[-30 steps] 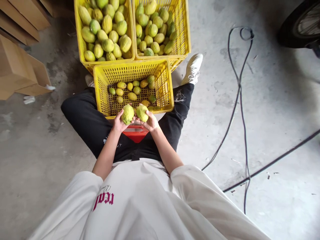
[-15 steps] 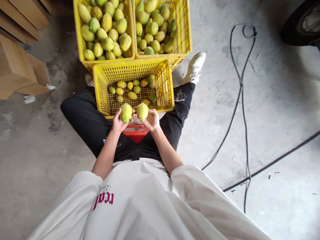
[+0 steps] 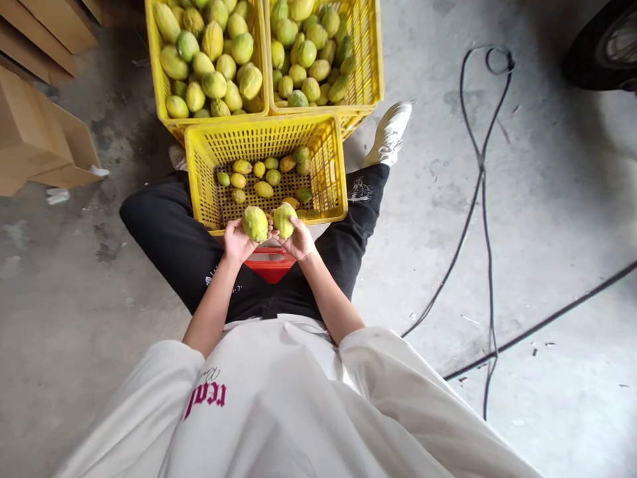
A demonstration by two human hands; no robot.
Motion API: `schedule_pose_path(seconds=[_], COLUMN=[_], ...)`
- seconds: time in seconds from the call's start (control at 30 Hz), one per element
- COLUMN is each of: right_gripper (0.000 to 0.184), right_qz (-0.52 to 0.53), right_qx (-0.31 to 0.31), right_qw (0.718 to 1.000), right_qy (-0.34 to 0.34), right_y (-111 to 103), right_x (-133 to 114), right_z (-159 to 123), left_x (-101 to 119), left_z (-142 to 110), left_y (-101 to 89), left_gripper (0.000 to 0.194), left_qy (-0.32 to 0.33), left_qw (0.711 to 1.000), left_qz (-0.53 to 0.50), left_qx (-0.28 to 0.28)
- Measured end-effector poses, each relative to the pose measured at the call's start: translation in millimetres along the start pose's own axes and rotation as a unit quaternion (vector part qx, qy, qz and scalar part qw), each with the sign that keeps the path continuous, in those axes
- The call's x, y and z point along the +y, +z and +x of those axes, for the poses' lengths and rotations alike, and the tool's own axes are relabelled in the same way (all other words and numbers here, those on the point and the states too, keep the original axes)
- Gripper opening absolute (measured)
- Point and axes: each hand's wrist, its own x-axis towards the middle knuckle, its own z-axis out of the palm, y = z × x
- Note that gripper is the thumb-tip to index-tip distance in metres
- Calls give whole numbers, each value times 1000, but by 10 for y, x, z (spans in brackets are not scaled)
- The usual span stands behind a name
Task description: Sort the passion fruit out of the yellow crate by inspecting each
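Note:
My left hand (image 3: 239,241) is closed around a yellow-green, slightly ribbed fruit (image 3: 255,224), which looks like a small melon or papaya. In my right hand (image 3: 300,240) is a second yellow-green fruit (image 3: 284,220), gripped with the thumb on its side. The two fruits are held side by side, just above the near rim of a yellow plastic crate (image 3: 204,143). Several smaller yellow and green fruits (image 3: 263,190) lie on that crate's slatted bottom. My fingers partly hide beneath the fruits.
Two more yellow crates, one at left (image 3: 160,86) and one at right (image 3: 371,73), stand beyond, piled with similar fruits. A red plastic stool (image 3: 270,268) is between my legs. Cardboard boxes (image 3: 37,126) are at left; a black cable (image 3: 460,245) and a wheel (image 3: 604,50) at right.
Both fruits have turned a little in my hands, and the left one has shifted slightly to the right. My right thumb now lies farther over its fruit. The crates have stayed put.

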Motion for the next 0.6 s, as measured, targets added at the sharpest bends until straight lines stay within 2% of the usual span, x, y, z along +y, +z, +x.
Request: schedule_pose_path(seconds=[0.2, 0.43, 0.6], right_gripper=[55, 38, 47], right_qz=[14, -16, -46], right_qx=[-34, -9, -7], right_qw=[999, 999, 999], right_qy=[13, 50, 17], right_y=[41, 58, 41], right_x=[-59, -5, -17], right_z=[-34, -32, -55], left_x=[0, 2, -23], left_z=[33, 29, 46], left_y=[-22, 14, -16], left_gripper=[51, 50, 54], left_qy=[-4, 2, 0], left_qw=[1000, 1000, 999], left_qz=[14, 7, 38], left_qx=[21, 4, -7])
